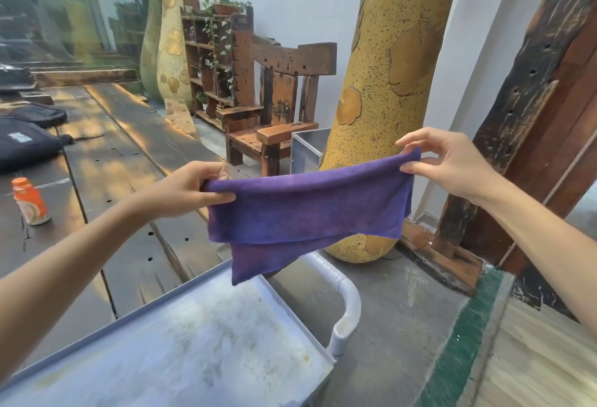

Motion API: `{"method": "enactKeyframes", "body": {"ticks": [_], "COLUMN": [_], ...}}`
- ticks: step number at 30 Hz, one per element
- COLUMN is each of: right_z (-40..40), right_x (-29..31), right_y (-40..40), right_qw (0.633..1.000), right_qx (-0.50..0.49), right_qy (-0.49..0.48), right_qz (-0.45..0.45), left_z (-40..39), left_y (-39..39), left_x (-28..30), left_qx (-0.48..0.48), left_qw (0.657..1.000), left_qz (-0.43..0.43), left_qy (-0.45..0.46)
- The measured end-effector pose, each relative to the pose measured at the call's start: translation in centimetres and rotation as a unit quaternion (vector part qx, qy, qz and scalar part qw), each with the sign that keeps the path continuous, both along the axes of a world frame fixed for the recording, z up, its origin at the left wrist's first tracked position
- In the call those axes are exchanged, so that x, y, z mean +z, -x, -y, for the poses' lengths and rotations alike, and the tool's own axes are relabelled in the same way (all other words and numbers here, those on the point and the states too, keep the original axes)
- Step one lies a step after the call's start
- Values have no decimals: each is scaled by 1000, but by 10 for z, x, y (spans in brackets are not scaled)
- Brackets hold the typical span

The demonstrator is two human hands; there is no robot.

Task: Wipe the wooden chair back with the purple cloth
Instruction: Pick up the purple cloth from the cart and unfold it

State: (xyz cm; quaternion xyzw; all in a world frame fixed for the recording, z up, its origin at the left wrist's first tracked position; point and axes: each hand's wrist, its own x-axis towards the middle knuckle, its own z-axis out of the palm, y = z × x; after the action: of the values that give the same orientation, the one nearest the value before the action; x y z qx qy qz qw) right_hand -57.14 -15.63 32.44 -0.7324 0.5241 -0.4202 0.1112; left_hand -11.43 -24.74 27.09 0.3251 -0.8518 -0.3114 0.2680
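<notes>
Behind purple cloth, tall vase partly hidden.

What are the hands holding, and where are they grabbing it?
The purple cloth. The left hand pinches its top left corner and the right hand pinches its top right corner, so it hangs stretched between them, folded over.

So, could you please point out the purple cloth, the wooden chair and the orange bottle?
Purple microfibre cloth [303,206]: head view, middle of the front fold.
Dark wooden armchair [284,93]: head view, back slat.
Orange plastic bottle [30,201]: head view, label.
</notes>
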Motion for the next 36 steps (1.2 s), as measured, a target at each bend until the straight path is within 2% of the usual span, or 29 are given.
{"method": "enactKeyframes", "body": {"ticks": [6,12,15,19,23,29,36], "right_z": [4,4,5,6,6,11,11], "right_x": [0,0,-2,-6,-9,-8,0], "right_y": [-1,-7,-11,-7,-7,-11,-11], "right_qw": [1000,999,999,997,997,997,997], "right_qx": [26,39,47,39,36,27,10], "right_qy": [-17,-15,-14,-9,-4,5,30], "right_qz": [0,-4,12,67,67,69,77], "left_z": [1,1,0,1,-2,-8,-18], "left_y": [5,11,12,5,2,5,2], "left_x": [0,-16,-28,-44,-58,-67,-66], "left_qx": [33,32,31,82,127,136,41], "left_qw": [997,994,994,990,978,982,998], "left_qz": [-27,44,53,24,-29,-43,5], "left_qy": [-65,-93,-87,-115,-163,-127,-57]}}
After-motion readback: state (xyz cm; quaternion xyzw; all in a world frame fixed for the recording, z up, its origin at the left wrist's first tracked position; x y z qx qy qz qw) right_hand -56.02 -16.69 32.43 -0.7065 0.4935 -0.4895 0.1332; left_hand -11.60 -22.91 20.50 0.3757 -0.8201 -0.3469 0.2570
